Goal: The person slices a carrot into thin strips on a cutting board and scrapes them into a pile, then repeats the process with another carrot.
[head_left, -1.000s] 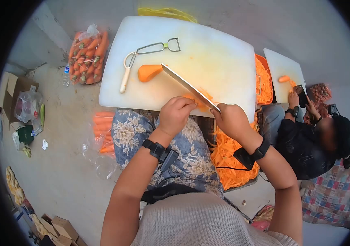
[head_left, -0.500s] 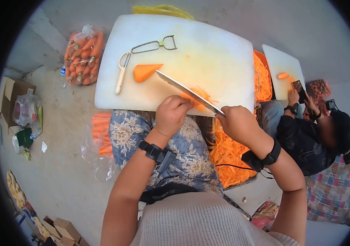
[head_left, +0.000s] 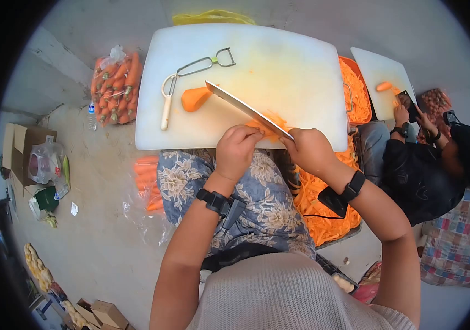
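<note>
A large white cutting board (head_left: 301, 60) lies in front of me. My right hand (head_left: 313, 152) is closed on the handle of a kitchen knife (head_left: 240, 105), its blade slanting up and left across the board. Beneath and beside the blade are carrot shreds (head_left: 275, 122). My left hand (head_left: 237, 152) is closed, fingertips pinched on carrot pieces close to the blade; the fingers partly hide them. A cut carrot chunk (head_left: 193, 99) lies by the knife's tip. Left of it rests a peeler (head_left: 166, 104) with a white handle and wire frame.
Carrot shreds fill a bin (head_left: 323, 220) beside my leg and an orange tub (head_left: 356, 91) right of the board. Bagged carrots (head_left: 115, 91) stand at left, more carrots (head_left: 148, 184) below. A co-worker (head_left: 427, 165) sits at right by another board (head_left: 380, 71).
The whole view has shifted slightly. The knife and both hands stay close together over the shreds, the right hand a little higher and the blade slightly steeper.
</note>
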Motion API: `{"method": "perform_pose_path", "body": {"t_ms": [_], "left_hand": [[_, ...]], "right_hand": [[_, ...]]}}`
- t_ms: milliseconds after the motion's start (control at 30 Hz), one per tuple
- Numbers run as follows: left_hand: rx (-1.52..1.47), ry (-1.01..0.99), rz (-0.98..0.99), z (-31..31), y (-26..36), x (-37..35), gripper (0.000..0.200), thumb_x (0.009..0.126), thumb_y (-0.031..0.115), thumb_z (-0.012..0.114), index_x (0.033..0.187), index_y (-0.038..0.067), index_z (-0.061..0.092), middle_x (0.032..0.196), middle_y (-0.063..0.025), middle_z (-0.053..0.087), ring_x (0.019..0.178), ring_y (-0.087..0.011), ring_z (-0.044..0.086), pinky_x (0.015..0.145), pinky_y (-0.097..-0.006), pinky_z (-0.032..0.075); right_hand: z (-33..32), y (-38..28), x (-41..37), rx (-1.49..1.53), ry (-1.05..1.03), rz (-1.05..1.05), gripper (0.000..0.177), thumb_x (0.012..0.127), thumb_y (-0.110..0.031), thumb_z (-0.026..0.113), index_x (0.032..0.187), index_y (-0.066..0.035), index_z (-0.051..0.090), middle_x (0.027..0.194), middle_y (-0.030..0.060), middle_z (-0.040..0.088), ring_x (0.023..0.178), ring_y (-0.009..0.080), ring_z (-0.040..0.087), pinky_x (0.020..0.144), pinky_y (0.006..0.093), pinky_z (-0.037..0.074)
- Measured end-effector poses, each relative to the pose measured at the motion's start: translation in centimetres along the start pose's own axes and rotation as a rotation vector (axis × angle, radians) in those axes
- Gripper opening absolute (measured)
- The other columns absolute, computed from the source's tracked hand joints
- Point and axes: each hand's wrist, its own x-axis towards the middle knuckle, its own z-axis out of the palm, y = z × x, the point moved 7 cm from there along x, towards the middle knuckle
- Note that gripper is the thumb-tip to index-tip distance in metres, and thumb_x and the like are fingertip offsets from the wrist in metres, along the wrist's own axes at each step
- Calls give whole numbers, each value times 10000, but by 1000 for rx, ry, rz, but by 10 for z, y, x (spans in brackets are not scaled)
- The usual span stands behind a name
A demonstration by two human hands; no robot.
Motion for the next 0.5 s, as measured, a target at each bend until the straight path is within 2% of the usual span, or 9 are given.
{"method": "perform_pose_path", "body": {"t_ms": [200,300,500], "left_hand": [[34,8,7,0,4,-5,181,742,34,656,898,90,727,909,-22,661,881,-231,627,726,-344,534],[83,9,-21,-2,5,-2,194,730,31,652,895,95,730,897,-19,663,868,-226,628,718,-340,536],[21,17,-20,-2,-2,-5,210,704,19,647,875,106,733,873,-11,666,842,-219,632,703,-331,537]], "right_hand": [[-19,-6,-19,-108,-29,0,272,901,-246,618,784,-2,639,631,217,609,602,402,611,593,474,494],[-24,-12,-22,-149,-36,-76,265,906,-235,610,792,2,645,639,222,609,611,406,610,605,473,494],[-24,-8,-9,-143,-212,-6,228,872,-207,617,777,-5,659,698,217,645,669,390,645,639,465,514]]}}
